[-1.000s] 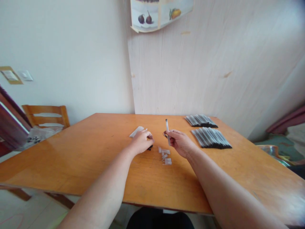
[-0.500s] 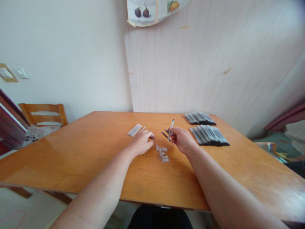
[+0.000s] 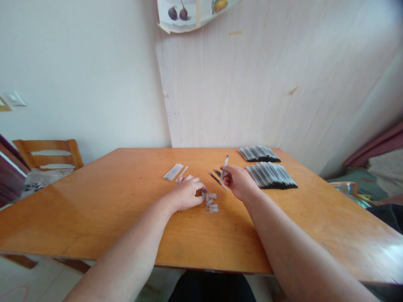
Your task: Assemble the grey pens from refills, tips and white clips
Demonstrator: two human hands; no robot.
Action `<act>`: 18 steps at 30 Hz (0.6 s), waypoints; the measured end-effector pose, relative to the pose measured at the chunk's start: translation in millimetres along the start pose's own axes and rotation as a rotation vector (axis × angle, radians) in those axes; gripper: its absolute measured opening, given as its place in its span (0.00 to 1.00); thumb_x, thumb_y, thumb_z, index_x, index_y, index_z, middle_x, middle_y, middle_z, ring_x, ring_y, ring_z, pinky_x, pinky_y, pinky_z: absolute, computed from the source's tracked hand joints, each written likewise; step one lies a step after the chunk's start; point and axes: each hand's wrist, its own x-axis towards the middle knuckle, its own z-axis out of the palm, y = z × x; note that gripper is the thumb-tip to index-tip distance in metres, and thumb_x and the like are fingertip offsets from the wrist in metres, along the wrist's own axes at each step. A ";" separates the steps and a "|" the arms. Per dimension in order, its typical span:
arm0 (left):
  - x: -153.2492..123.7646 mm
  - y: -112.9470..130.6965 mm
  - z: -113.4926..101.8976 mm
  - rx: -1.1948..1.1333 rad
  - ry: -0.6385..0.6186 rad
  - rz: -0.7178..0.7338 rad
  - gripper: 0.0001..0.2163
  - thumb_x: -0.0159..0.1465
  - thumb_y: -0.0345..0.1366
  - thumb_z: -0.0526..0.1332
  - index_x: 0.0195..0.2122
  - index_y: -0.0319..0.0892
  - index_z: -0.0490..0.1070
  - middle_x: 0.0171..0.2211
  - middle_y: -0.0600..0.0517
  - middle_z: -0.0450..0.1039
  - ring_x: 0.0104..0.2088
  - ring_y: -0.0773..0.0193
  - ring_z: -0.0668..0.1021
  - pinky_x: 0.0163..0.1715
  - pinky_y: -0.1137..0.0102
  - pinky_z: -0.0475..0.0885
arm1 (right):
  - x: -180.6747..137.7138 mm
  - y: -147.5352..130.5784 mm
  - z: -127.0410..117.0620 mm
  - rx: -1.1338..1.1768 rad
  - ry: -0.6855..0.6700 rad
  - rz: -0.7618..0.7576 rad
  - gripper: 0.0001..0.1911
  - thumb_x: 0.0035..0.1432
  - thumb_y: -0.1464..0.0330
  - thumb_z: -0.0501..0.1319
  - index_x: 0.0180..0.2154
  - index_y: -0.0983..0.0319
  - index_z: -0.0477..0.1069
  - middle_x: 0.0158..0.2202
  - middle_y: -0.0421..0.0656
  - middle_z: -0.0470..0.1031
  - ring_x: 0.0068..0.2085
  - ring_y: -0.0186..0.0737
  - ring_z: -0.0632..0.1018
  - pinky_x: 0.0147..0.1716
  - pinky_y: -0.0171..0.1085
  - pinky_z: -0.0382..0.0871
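Thumb and fingers of my left hand (image 3: 189, 193) are curled around a small clear pen cap at the left side of a little group of translucent pen caps (image 3: 213, 208) on the table. My right hand (image 3: 239, 183) pinches a clear-barrelled pen (image 3: 225, 162), held tilted with its upper end pointing away. Below that pen lie a few thin dark pen refills (image 3: 214, 178), partly hidden behind the right hand. Beyond the left hand are several white translucent pen barrels (image 3: 173, 171) side by side, with a single barrel (image 3: 181, 173) apart from them.
Two neat rows of clear pens with black ends lie to the right, a nearer row (image 3: 271, 175) and a farther row (image 3: 260, 153). The wooden table (image 3: 94, 205) meets the wall at the back. A wooden chair (image 3: 47, 159) stands at the left.
My left hand has moved down and closed in on the caps. The right hand still holds the pen in nearly the same pose. The view has shifted slightly to the right.
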 end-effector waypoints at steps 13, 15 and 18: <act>7.6 -8.0 6.4 -0.127 0.208 0.014 0.11 0.57 0.27 0.56 0.37 0.43 0.76 0.36 0.49 0.72 0.37 0.63 0.73 0.40 0.68 0.67 | -5.9 -0.6 2.9 0.036 0.003 -0.020 0.09 0.45 0.66 0.66 0.24 0.64 0.69 0.17 0.37 0.65 0.19 0.27 0.63 0.15 0.30 0.53; 9.8 -8.9 5.2 -0.187 0.291 -0.041 0.10 0.56 0.27 0.56 0.35 0.42 0.76 0.34 0.50 0.72 0.36 0.64 0.73 0.39 0.68 0.68 | -6.2 0.0 3.3 0.035 0.007 -0.035 0.09 0.45 0.65 0.67 0.24 0.64 0.70 0.17 0.37 0.65 0.19 0.28 0.63 0.15 0.30 0.54; 12.6 -10.1 4.1 -0.296 0.374 -0.154 0.08 0.55 0.28 0.57 0.33 0.42 0.76 0.33 0.51 0.72 0.35 0.64 0.73 0.38 0.68 0.68 | -6.8 0.6 4.0 0.031 0.019 -0.048 0.10 0.45 0.65 0.67 0.24 0.63 0.69 0.17 0.37 0.66 0.19 0.28 0.64 0.15 0.30 0.55</act>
